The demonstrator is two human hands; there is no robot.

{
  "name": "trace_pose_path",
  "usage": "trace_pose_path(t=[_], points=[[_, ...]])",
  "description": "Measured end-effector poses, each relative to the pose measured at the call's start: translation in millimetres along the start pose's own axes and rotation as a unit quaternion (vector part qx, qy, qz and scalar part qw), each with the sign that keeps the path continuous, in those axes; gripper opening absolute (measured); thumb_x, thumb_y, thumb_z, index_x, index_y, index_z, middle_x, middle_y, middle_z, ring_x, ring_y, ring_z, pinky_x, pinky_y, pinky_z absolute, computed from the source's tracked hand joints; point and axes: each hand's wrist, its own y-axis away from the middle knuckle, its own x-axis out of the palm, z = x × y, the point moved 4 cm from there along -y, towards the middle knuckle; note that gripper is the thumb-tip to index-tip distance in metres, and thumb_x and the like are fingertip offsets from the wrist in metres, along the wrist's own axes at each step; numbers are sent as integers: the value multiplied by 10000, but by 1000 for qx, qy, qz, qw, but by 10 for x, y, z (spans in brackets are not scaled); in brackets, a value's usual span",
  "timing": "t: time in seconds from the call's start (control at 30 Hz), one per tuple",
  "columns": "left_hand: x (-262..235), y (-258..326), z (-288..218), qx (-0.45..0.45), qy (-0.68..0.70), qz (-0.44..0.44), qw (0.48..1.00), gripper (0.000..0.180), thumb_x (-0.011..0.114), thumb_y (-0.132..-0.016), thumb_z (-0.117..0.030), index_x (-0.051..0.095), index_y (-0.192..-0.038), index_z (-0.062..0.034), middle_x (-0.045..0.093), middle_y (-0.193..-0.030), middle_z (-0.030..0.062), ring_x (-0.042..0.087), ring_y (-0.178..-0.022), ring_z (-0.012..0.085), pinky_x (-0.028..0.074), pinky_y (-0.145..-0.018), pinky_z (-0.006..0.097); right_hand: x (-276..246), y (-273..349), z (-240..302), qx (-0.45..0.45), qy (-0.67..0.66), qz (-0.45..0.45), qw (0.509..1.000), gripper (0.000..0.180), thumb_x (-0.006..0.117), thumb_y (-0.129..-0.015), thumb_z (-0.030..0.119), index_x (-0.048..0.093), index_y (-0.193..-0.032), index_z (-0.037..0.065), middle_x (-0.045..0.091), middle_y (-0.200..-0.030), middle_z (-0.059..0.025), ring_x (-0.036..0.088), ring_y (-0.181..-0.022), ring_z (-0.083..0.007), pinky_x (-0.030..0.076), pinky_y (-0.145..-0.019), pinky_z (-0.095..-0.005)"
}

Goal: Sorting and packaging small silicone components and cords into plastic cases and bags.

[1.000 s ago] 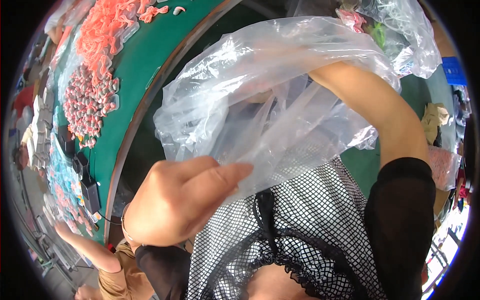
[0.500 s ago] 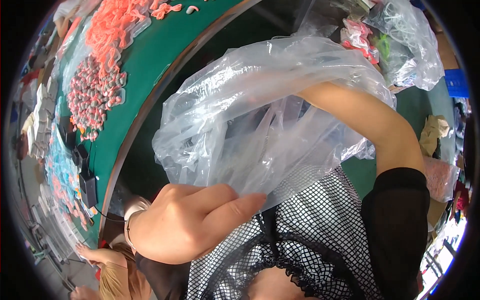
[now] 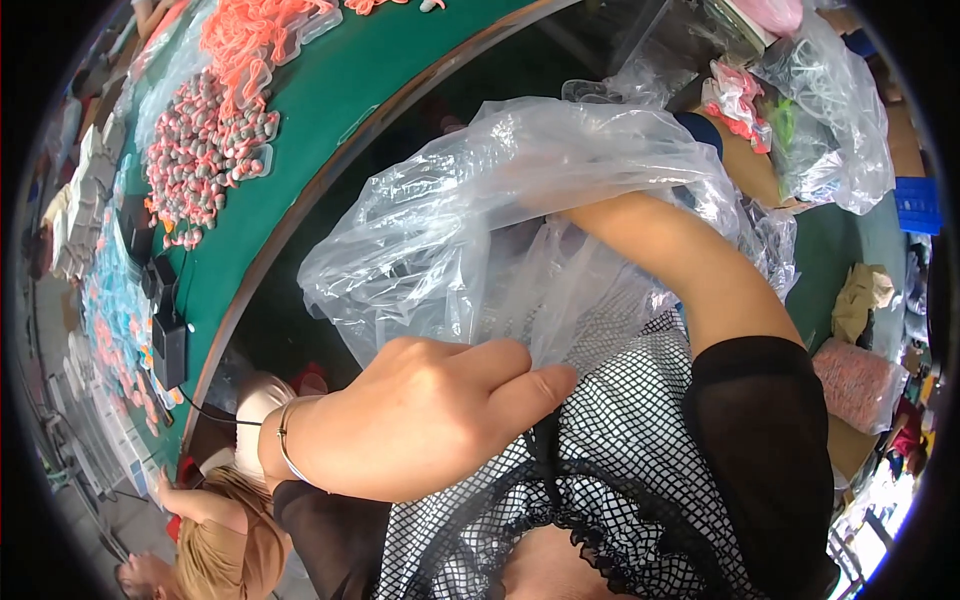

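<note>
A large clear plastic bag (image 3: 430, 220) spreads out in front of my body, crumpled and shiny. My left hand (image 3: 430, 415) pinches its near edge, thumb pressed against the curled fingers. From the right, my right forearm reaches across into the bag. My right hand (image 3: 545, 185) lies behind the cloudy film and only a faint shape of it comes through, so its fingers cannot be made out.
On the left, a green table (image 3: 300, 130) holds a heap of grey-and-pink small pieces (image 3: 200, 150), orange cords (image 3: 250, 45) and black adapters (image 3: 168, 345). Another person (image 3: 230, 520) sits at lower left. Filled plastic bags (image 3: 835, 120) and a blue crate (image 3: 918, 205) stand at right.
My left hand has shifted a little to the right with the bag's edge still in it. My right forearm has moved left, and the bag's upper side has sagged lower and flatter.
</note>
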Motion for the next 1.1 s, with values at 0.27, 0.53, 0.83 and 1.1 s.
trace_pose_path(t=[0.27, 0.53, 0.83, 1.1], points=[[17, 11, 84, -12, 19, -4, 1000, 309, 717, -834, -61, 685, -1137, -13, 598, -754, 72, 617, -534, 247, 503, -472, 356, 197, 57, -109, 10, 12, -37, 999, 328, 636, -902, 247, 666, -1205, 123, 679, -1179, -144, 625, -1092, -326, 479, -925, -451], [4, 10, 106, -42, 35, 8, 998, 273, 718, -858, -93, 690, -1117, -13, 602, -752, 81, 635, -572, 265, 514, -504, 364, 398, 108, -282, 9, 24, -76, 997, 301, 639, -900, 248, 674, -1171, 123, 683, -1152, -144, 628, -1074, -335, 481, -908, -457], [3, 43, 116, -54, 31, 15, 998, 309, 709, -872, -100, 668, -1166, -13, 617, -775, 91, 642, -587, 278, 514, -520, 377, 629, 239, -472, 14, 36, -126, 991, 271, 642, -896, 248, 684, -1133, 124, 688, -1122, -144, 631, -1054, -344, 484, -888, -464], [102, 10, 127, -58, 28, -14, 998, 272, 712, -873, -106, 682, -1137, -45, 593, -749, 85, 633, -589, 285, 500, -518, 388, 684, 302, -626, 7, 56, -175, 983, 245, 645, -893, 248, 692, -1099, 124, 692, -1095, -145, 634, -1035, -353, 486, -871, -470]])
